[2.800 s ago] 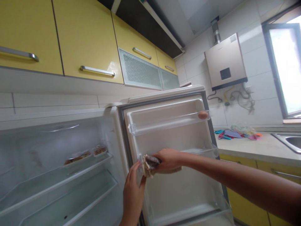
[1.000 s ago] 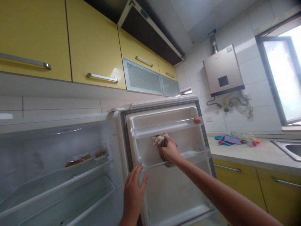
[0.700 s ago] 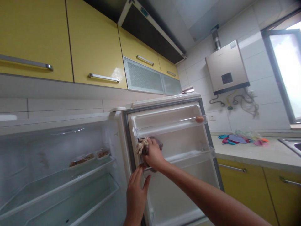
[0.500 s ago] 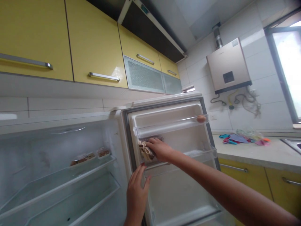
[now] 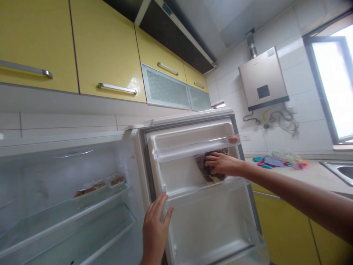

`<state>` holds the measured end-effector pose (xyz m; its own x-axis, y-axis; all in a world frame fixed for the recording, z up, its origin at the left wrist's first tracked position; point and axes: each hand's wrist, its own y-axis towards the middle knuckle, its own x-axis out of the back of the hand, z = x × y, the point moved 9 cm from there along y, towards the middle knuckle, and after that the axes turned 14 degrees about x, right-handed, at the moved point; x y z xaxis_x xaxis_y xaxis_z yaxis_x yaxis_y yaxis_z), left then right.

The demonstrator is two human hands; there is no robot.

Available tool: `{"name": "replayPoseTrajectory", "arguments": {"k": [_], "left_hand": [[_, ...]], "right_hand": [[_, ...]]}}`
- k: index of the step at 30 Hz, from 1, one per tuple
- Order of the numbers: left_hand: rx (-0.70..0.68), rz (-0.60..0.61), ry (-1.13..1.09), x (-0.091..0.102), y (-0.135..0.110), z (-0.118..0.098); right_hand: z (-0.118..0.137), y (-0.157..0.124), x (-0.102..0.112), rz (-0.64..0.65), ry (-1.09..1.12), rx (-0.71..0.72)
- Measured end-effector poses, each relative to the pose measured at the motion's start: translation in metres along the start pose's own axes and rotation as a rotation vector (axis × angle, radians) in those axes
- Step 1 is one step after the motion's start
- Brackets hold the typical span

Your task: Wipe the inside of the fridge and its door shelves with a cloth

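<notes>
A small fridge stands open, its door [image 5: 209, 224] swung out to the right. My right hand [image 5: 222, 164] presses a brown cleaning cloth [image 5: 206, 171] against the inner door wall, just above the middle door shelf [image 5: 193, 186] and near its right end. Fingers are closed over the cloth. My left hand [image 5: 154, 228] rests with fingers together on the door's inner left edge, steadying it. An egg [image 5: 233, 138] lies at the right end of the top door shelf [image 5: 190, 148].
Inside the fridge, two food trays [image 5: 100, 184] sit on a glass shelf [image 5: 68, 209]. Yellow wall cabinets [image 5: 104, 51] hang above. To the right are a countertop [image 5: 309, 176] with coloured scraps [image 5: 275, 160], a sink [image 5: 342, 170], a water heater [image 5: 263, 79] and a window.
My right hand has carried the cloth from the left side of the door wall across to the right side. The left hand has stayed on the door edge.
</notes>
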<state>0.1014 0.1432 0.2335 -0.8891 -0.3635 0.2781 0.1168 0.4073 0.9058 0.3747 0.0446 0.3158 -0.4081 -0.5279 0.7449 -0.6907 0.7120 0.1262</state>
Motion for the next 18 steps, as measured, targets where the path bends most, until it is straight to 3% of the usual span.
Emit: {"name": "replayPoseTrajectory", "arguments": {"k": [6,10,14,18], "left_hand": [[-0.023,-0.016,0.015,0.000,-0.001,-0.001],[-0.024,-0.005,0.019,0.001,-0.001,-0.001],[-0.020,0.004,0.031,0.000,-0.001,-0.001],[-0.011,0.006,0.017,0.000,-0.001,0.000]], "right_hand": [[-0.015,-0.058,-0.009,0.002,-0.050,-0.289],[-0.020,-0.059,-0.011,0.047,-0.016,-0.524],[-0.025,-0.062,-0.021,0.124,0.255,-0.790],[-0.025,-0.063,-0.027,0.135,0.439,-0.861]]}}
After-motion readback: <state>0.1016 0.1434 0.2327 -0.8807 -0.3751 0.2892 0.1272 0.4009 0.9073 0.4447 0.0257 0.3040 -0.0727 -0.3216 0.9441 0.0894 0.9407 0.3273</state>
